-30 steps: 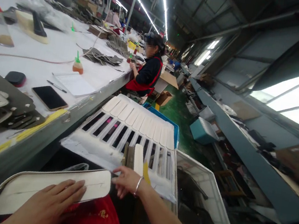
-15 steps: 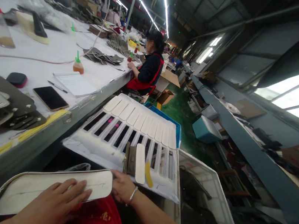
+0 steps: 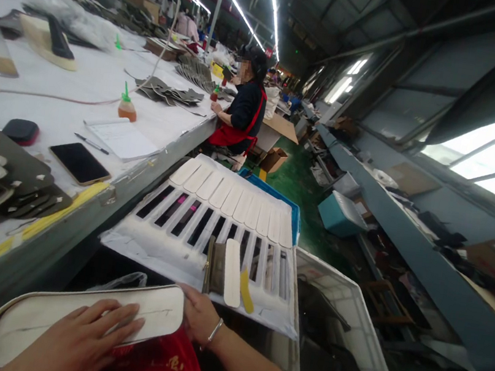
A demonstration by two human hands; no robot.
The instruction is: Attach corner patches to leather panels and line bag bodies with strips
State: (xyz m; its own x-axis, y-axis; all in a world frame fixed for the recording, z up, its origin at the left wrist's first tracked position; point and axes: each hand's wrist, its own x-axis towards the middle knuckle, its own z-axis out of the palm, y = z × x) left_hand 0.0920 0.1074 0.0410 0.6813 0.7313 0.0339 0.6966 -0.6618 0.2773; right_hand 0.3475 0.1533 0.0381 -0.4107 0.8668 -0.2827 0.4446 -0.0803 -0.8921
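Note:
A long cream panel [image 3: 158,315] with rounded ends and a raised rim at its far left end lies over my lap. My left hand [image 3: 86,329] rests flat on its upper face, fingers spread. At the panel's right end, my right hand [image 3: 198,314] grips the edge, its fingertips partly hidden. Beyond the hands, a white slotted board [image 3: 199,259] carries a row of cream strips [image 3: 222,195]. Near its front edge lie a brown piece [image 3: 216,268], a single cream strip [image 3: 233,273] and a yellow strip [image 3: 247,290].
The white worktable [image 3: 77,79] at left holds a phone [image 3: 80,162], a notepad [image 3: 122,137], a glue bottle [image 3: 127,107] and stacked grey pieces [image 3: 11,175]. A person [image 3: 245,104] sits along its edge. A white crate [image 3: 363,308] with dark pieces stands right.
The panel has shifted slightly left and down, and both hands have moved a little with it. The seated person's raised hand now shows near the face.

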